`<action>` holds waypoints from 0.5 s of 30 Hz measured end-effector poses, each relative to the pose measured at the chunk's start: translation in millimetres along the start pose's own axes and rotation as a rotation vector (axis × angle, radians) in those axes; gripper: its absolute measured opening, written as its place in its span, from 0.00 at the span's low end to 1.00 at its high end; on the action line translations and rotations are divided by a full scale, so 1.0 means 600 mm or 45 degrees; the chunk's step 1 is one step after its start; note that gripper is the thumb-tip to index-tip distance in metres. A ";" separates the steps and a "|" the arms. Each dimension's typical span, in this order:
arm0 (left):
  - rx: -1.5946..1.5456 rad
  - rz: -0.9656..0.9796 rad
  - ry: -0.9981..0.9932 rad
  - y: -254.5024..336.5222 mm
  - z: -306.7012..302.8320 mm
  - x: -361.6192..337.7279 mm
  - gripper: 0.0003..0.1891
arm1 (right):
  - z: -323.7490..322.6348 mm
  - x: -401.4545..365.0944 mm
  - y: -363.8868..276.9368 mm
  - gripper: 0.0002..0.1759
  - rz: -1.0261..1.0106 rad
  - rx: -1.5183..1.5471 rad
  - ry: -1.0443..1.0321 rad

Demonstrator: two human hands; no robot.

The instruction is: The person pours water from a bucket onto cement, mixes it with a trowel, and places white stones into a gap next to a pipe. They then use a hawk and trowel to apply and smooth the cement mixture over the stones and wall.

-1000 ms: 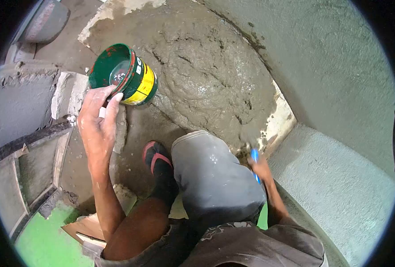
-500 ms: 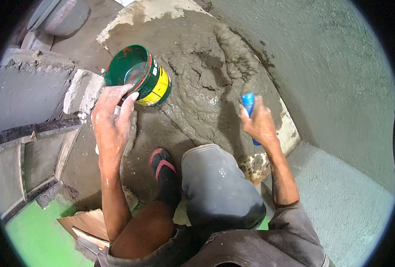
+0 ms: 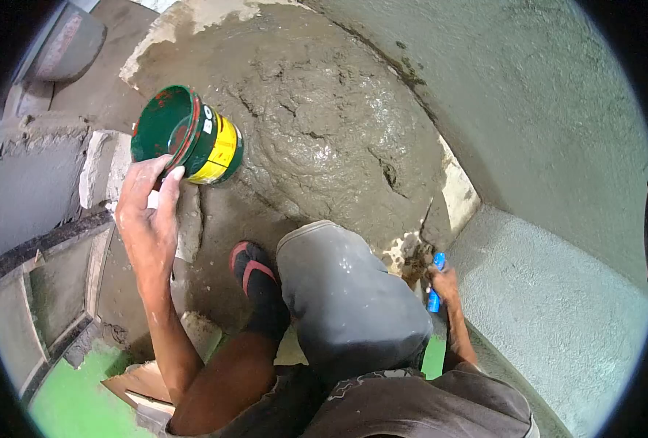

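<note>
- Can point(image 3: 192, 139): green tin with a yellow label band, tipped on its side, open mouth facing up and left. The inside looks nearly empty, and what is left in it cannot be told.
- Left hand point(image 3: 147, 208): closed on the can's lower rim. The fingers point(image 3: 169, 181) press against the lip from below, so the tin sits above and just beyond the fingertips. How far they hook inside cannot be told.
- Position: the can hangs in the air over the left edge of the mortar heap point(image 3: 324, 124), near a pale block point(image 3: 101, 168).
- Handling, can (judgement): rigid thin metal, and light if nearly empty. The painted, smeared skin is probably slick. A hold at the rim alone gives little leverage, and a grasp round the yellow band would be firmer.
- Right hand point(image 3: 447, 283): low, just right of the bent knee point(image 3: 346, 292), wrapped fully round the blue handle of a trowel point(image 3: 435, 226). No gap shows between fingers and handle.
- Position: the trowel blade runs up from the fist, its tip at the near edge of the heap beside the pale board point(image 3: 459, 193).
- Handling, trowel (judgement): stiff, and nose-heavy once loaded. The handle is the only sound hold, because the blade is wet and gritty.
- Mortar: glossy, soft and probably heavy, banked against the grey wall point(image 3: 543, 95).
- Other: a sandal point(image 3: 254, 271) is planted between the left forearm and the knee.
</note>
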State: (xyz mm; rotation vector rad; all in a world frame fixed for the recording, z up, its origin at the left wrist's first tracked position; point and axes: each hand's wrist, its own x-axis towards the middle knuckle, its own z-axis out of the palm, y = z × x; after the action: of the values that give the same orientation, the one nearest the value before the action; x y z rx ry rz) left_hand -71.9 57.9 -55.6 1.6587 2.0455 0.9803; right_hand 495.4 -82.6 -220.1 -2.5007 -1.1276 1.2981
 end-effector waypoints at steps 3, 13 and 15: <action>0.007 -0.007 -0.007 -0.004 0.004 -0.005 0.10 | 0.058 0.042 -0.148 0.14 -0.138 -0.187 -0.277; -0.008 0.038 0.076 0.017 0.013 0.003 0.09 | 0.096 -0.014 -0.445 0.14 -0.956 -0.676 0.148; -0.008 0.032 0.064 0.021 0.014 0.003 0.09 | 0.084 -0.027 -0.442 0.18 -1.152 -0.789 0.293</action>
State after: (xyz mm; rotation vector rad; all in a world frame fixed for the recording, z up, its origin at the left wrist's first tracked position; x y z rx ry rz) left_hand -58.0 63.1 -52.5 1.6768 2.0560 1.0461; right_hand 302.3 85.8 -134.0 -1.8528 -2.4308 0.4328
